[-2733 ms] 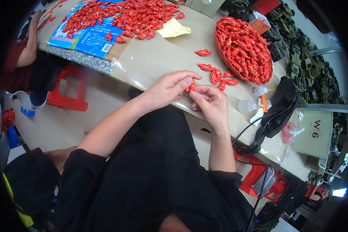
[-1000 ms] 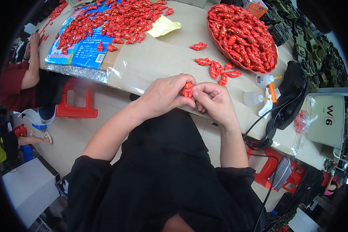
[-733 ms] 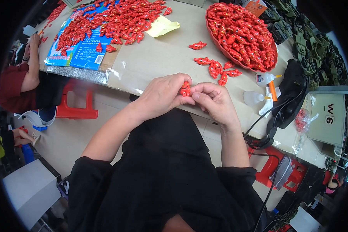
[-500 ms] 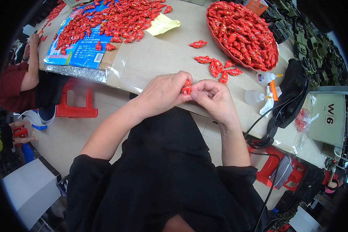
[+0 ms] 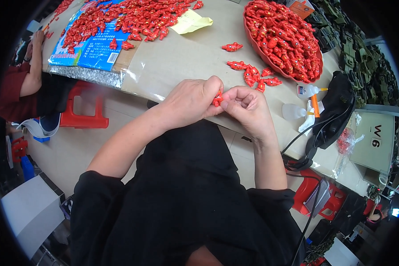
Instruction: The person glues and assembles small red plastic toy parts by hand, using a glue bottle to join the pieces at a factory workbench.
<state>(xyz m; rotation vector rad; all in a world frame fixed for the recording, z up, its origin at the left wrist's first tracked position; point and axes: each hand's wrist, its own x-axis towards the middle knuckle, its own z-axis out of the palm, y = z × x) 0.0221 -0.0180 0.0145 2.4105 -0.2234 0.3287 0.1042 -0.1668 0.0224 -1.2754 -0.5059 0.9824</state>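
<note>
Just past the table's near edge, my left hand [image 5: 188,101] pinches a small red toy figure [image 5: 217,99] between thumb and fingers. My right hand [image 5: 251,110] meets it from the other side, thumb and forefinger pressed together at the figure's right edge. Most of the figure is covered by my fingers. Beyond my hands lies a loose group of similar red figures [image 5: 251,75]. A red scalloped basin [image 5: 252,39] heaped with more of them stands at the far right.
Many red figures lie on a blue printed sheet [image 5: 97,53] at far left, near a yellow paper [image 5: 191,22]. Small glue bottles [image 5: 292,111] and a black bag [image 5: 334,115] with a cable are at right. Another person's arm [image 5: 34,66] works at left.
The whole view has shifted slightly. Both hands stay together on the red toy figure, with only slight movement of the fingers.
</note>
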